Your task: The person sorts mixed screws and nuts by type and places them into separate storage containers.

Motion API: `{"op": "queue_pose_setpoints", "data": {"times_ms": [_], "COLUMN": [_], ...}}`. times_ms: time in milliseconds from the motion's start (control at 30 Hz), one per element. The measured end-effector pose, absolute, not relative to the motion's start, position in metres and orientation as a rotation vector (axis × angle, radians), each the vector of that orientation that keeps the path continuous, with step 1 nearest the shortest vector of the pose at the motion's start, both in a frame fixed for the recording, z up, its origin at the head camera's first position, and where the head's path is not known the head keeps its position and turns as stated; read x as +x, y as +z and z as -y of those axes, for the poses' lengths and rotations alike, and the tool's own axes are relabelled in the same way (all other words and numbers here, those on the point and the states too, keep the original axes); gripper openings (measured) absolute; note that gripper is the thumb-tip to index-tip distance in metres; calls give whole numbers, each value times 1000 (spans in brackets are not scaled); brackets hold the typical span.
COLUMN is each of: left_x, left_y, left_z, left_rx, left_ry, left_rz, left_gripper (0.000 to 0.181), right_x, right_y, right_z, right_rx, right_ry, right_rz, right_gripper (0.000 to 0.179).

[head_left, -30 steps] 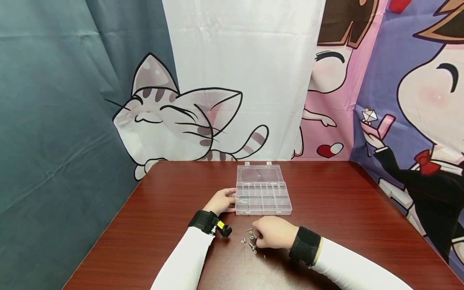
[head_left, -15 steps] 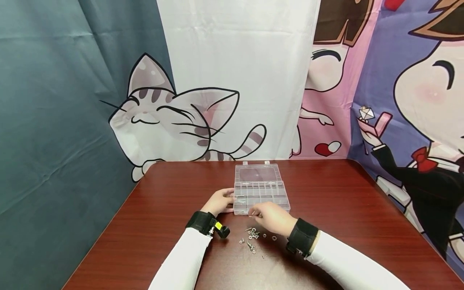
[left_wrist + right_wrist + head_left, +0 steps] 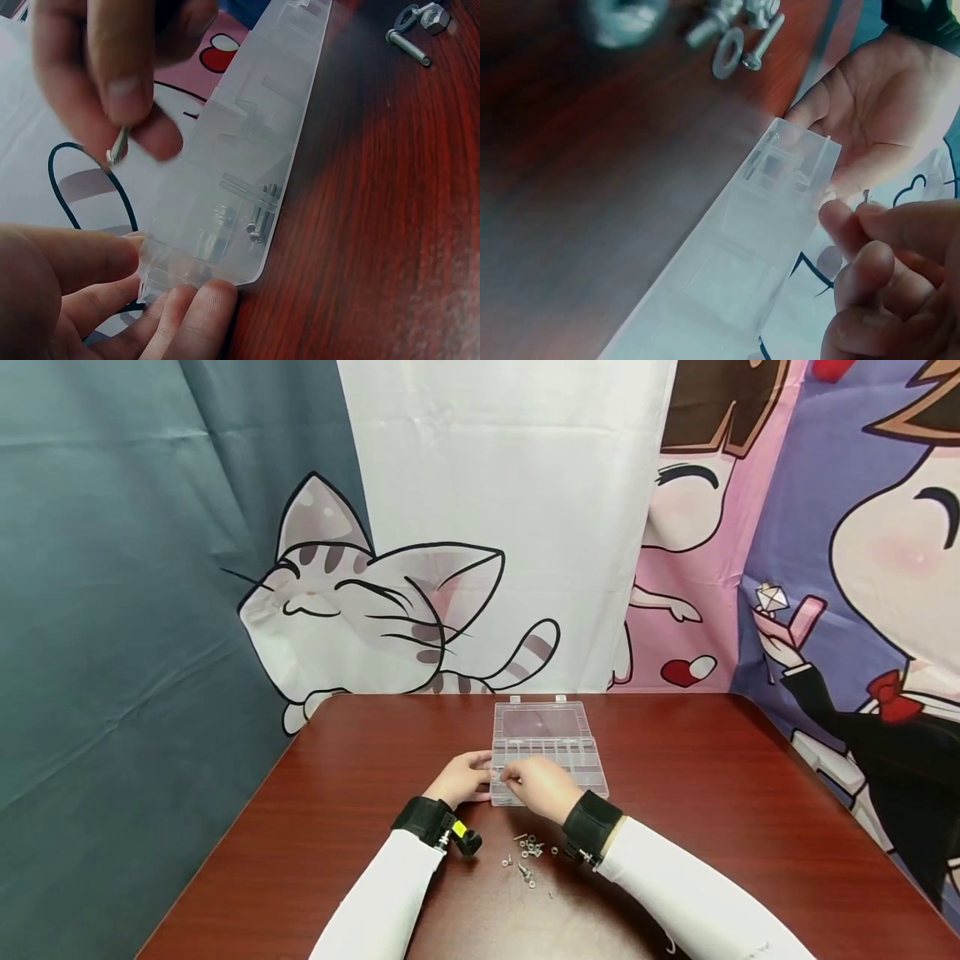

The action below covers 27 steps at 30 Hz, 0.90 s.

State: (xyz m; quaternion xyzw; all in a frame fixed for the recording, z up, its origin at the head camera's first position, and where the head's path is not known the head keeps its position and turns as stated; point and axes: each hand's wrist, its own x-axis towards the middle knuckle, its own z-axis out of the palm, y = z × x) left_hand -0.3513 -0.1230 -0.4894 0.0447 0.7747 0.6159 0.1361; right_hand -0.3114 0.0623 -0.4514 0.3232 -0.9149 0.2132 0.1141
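Observation:
A clear plastic compartment box [image 3: 588, 775] stands on the table with its lid folded back. My left hand [image 3: 455, 780] holds the box at its left end, fingertips [image 3: 206, 319] on the end wall. Over the left compartments, my right hand [image 3: 543, 787] pinches a small screw [image 3: 118, 146] between thumb and finger. Several screws [image 3: 260, 216] lie in the compartment closest to the left hand. On the tabletop in front of the box is a loose group of screws, nuts and washers [image 3: 531, 846].
A reddish-brown wooden table [image 3: 360, 735] carries everything. One nut [image 3: 554, 851] lies a little right of the loose group, and a tiny piece [image 3: 551, 895] lies nearer the front. A printed cartoon curtain [image 3: 570, 527] hangs behind the table.
My right hand has gone from the loose hardware up and forward to above the box's left compartments, with a screw in its fingertips. The left hand has stayed at the box.

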Motion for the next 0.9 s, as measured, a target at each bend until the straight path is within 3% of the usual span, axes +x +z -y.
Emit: {"op": "queue_pose_setpoints", "data": {"times_ms": [900], "left_x": [-350], "left_y": [-484], "left_z": [123], "left_rx": [113], "left_ry": [1766], "left_rz": [-2251], "left_gripper": [54], "right_x": [-335], "right_y": [-456], "right_z": [-49], "right_rx": [945], "right_ry": [627], "right_rz": [2978], "right_gripper": [19]}}
